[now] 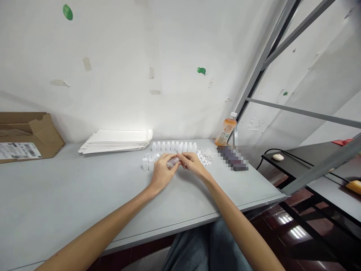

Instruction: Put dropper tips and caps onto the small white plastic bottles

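My left hand (163,168) is closed around a small translucent plastic bottle (172,162), held tilted above the table. The fingers of my right hand (192,163) pinch together at the bottle's right end; whatever small part is between them is hidden. Behind my hands, several capped white bottles (172,146) stand upright in a row. Beside my left hand are a few more small bottles (145,164), some partly covered by the hand. Just right of my right hand lies a pile of small white caps and tips (206,156).
A stack of white paper sheets or envelopes (117,140) lies by the wall. An open cardboard box (31,135) sits at the far left of the grey table (84,188). An orange drink bottle (225,131) and a blurred dark object (233,158) are on the right, near a metal frame (255,81).
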The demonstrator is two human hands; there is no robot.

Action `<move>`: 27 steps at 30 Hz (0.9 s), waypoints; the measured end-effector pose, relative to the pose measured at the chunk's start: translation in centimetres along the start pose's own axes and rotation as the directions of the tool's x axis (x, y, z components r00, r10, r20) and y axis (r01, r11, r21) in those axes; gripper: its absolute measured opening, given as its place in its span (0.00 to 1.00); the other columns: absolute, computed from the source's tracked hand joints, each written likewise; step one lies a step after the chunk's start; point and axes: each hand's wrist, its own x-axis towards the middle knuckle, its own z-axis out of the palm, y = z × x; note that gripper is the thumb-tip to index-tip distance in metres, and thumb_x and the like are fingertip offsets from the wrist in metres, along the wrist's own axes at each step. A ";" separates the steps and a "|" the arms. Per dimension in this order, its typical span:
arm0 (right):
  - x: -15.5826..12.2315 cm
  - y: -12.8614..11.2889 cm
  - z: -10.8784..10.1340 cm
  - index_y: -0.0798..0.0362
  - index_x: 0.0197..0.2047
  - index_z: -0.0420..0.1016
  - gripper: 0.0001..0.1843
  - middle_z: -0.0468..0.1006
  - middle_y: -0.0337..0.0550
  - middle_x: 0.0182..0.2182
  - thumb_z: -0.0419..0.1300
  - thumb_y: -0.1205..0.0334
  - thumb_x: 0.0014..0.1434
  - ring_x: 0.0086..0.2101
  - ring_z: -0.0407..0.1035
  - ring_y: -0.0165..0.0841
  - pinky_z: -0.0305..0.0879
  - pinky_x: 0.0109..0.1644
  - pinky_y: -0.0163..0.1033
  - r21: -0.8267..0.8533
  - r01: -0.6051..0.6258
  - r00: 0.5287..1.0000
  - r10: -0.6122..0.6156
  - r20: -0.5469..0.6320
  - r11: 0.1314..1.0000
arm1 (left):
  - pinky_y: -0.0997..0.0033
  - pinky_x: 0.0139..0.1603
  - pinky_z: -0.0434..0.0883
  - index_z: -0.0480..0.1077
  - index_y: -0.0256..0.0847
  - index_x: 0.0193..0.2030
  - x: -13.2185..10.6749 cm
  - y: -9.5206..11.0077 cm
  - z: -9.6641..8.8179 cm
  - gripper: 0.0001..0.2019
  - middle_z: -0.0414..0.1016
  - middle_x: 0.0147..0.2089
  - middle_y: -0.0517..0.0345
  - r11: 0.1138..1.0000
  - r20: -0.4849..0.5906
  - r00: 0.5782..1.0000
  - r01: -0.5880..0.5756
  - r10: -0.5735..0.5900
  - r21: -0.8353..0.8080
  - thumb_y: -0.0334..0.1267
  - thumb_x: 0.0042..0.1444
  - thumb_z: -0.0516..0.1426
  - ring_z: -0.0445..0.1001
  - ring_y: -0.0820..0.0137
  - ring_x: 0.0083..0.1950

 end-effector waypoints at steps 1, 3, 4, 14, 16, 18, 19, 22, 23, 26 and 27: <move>0.0 0.1 0.0 0.53 0.20 0.62 0.28 0.59 0.34 0.16 0.54 0.39 0.58 0.20 0.55 0.26 0.50 0.25 0.34 0.005 -0.003 1.000 0.004 -0.007 1.000 | 0.74 0.32 0.72 0.75 0.38 0.42 0.0 -0.1 0.0 0.09 0.77 0.42 0.53 1.000 0.005 1.000 -0.008 0.008 0.005 0.35 0.55 0.59 0.75 0.68 0.41; 0.1 0.2 -0.1 0.53 0.20 0.62 0.28 0.60 0.34 0.16 0.54 0.39 0.58 0.20 0.56 0.25 0.50 0.24 0.34 0.008 -0.010 1.000 0.010 -0.011 1.000 | 0.74 0.33 0.71 0.75 0.39 0.42 0.1 -0.3 0.0 0.09 0.78 0.42 0.52 1.000 0.018 1.000 -0.019 0.019 0.023 0.34 0.55 0.58 0.75 0.68 0.41; 0.1 0.2 -0.2 0.53 0.20 0.62 0.28 0.61 0.34 0.16 0.54 0.39 0.58 0.20 0.56 0.25 0.51 0.24 0.34 0.005 -0.013 1.000 0.013 -0.010 1.000 | 0.74 0.33 0.71 0.75 0.39 0.42 0.2 -0.4 0.0 0.09 0.78 0.42 0.52 0.999 0.025 0.999 -0.022 0.021 0.031 0.34 0.55 0.58 0.75 0.68 0.41; -0.2 -0.5 -1.1 0.54 0.26 0.67 0.23 0.66 0.36 0.20 0.57 0.41 0.58 0.22 0.62 0.27 0.59 0.27 0.34 0.024 -0.045 0.994 0.043 0.100 0.999 | 0.73 0.29 0.68 0.76 0.38 0.39 0.2 -0.6 0.1 0.12 0.75 0.33 0.54 0.995 0.133 0.987 0.094 -0.091 -0.016 0.44 0.60 0.55 0.72 0.70 0.30; -0.3 -0.5 -1.4 0.55 0.27 0.68 0.23 0.67 0.37 0.22 0.58 0.41 0.57 0.23 0.62 0.27 0.60 0.27 0.34 0.026 -0.064 0.992 0.060 0.115 0.998 | 0.73 0.27 0.67 0.75 0.38 0.38 0.2 -0.5 0.1 0.13 0.75 0.32 0.55 0.993 0.159 0.981 0.114 -0.110 -0.021 0.45 0.60 0.54 0.71 0.72 0.27; -0.3 -0.5 -1.7 0.55 0.29 0.69 0.23 0.67 0.37 0.22 0.58 0.40 0.57 0.24 0.63 0.27 0.61 0.27 0.33 0.027 -0.071 0.988 0.066 0.138 0.997 | 0.73 0.26 0.67 0.75 0.37 0.37 0.2 -0.2 0.0 0.15 0.74 0.31 0.56 0.989 0.188 0.973 0.144 -0.137 -0.026 0.46 0.60 0.53 0.70 0.73 0.24; -0.3 -0.4 -1.9 0.55 0.29 0.70 0.23 0.67 0.37 0.23 0.58 0.40 0.57 0.25 0.63 0.27 0.61 0.27 0.33 0.032 -0.072 0.986 0.067 0.155 0.997 | 0.73 0.25 0.66 0.75 0.37 0.37 0.2 -0.1 0.0 0.16 0.73 0.29 0.57 0.985 0.204 0.966 0.169 -0.159 -0.033 0.48 0.60 0.53 0.69 0.74 0.22; -0.3 -0.2 -2.4 0.55 0.31 0.71 0.23 0.68 0.38 0.24 0.59 0.41 0.56 0.26 0.64 0.28 0.62 0.26 0.33 0.053 -0.090 0.975 0.077 0.210 0.995 | 0.73 0.24 0.67 0.74 0.37 0.37 0.3 0.0 -0.1 0.18 0.70 0.24 0.60 0.952 0.287 0.925 0.288 -0.250 -0.099 0.51 0.60 0.52 0.70 0.74 0.18; -0.3 -0.2 -2.5 0.56 0.31 0.71 0.23 0.68 0.38 0.25 0.60 0.41 0.55 0.26 0.65 0.28 0.62 0.26 0.33 0.055 -0.103 0.971 0.089 0.224 0.993 | 0.73 0.24 0.67 0.73 0.36 0.36 0.3 0.0 -0.1 0.19 0.70 0.23 0.61 0.932 0.312 0.907 0.337 -0.283 -0.136 0.52 0.60 0.52 0.70 0.73 0.18; -0.2 -0.1 -2.7 0.56 0.30 0.71 0.23 0.69 0.39 0.24 0.60 0.41 0.55 0.25 0.64 0.27 0.62 0.26 0.33 0.025 -0.141 0.960 0.130 0.249 0.990 | 0.73 0.22 0.67 0.70 0.36 0.33 0.3 0.0 0.0 0.20 0.69 0.21 0.61 0.867 0.354 0.866 0.446 -0.354 -0.224 0.54 0.60 0.51 0.71 0.72 0.17; -0.2 -0.1 -2.7 0.56 0.29 0.71 0.23 0.69 0.38 0.23 0.59 0.41 0.56 0.24 0.64 0.27 0.61 0.26 0.33 0.013 -0.147 0.958 0.139 0.253 0.989 | 0.74 0.21 0.66 0.68 0.37 0.31 0.3 0.0 0.0 0.21 0.68 0.20 0.62 0.853 0.358 0.858 0.465 -0.368 -0.237 0.55 0.60 0.51 0.71 0.72 0.17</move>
